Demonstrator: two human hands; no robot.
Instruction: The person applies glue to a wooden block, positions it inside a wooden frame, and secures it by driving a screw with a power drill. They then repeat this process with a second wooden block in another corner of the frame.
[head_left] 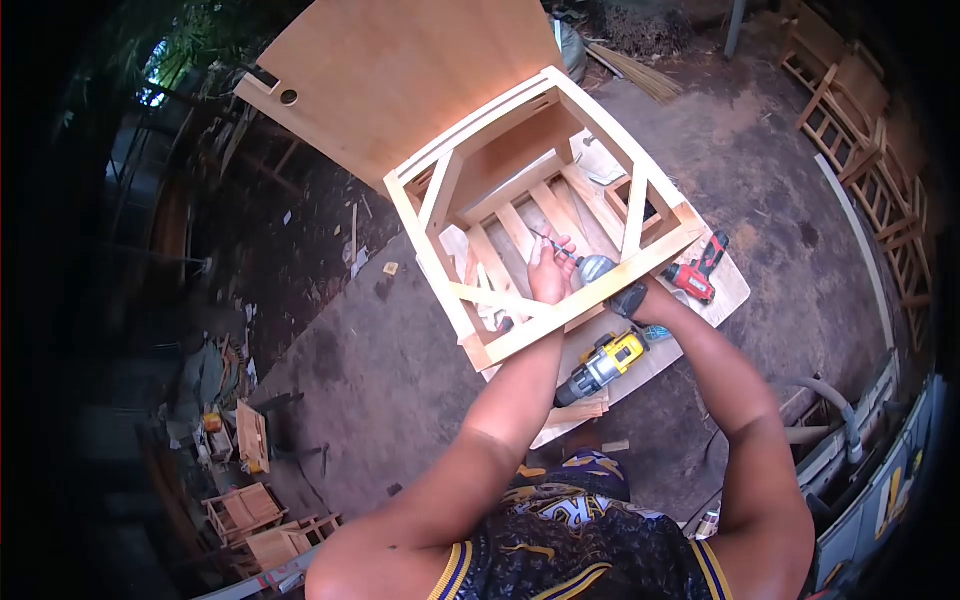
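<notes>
A pale wooden chair frame (pixel 657 255) lies with its slats facing up and a broad curved plywood panel (pixel 400 75) beyond it. Inside its opening is my left hand (pixel 550 272), palm partly up, its fingers curled about the thin bit of a grey and black power drill (pixel 596 268); whether they also pinch something small cannot be made out. My right hand (pixel 655 298) grips that drill from the near right side, partly hidden by the front rail. Close by on the work board lie a yellow and black drill (pixel 604 366) and a red and black drill (pixel 696 275).
The board (pixel 728 290) under the frame rests above a dark floor. Several wooden chair frames (pixel 868 135) stand along the right side. More small wooden pieces (pixel 250 515) sit at the lower left. A grey hose (pixel 830 395) curves at the right, and a broom (pixel 640 72) lies beyond the frame.
</notes>
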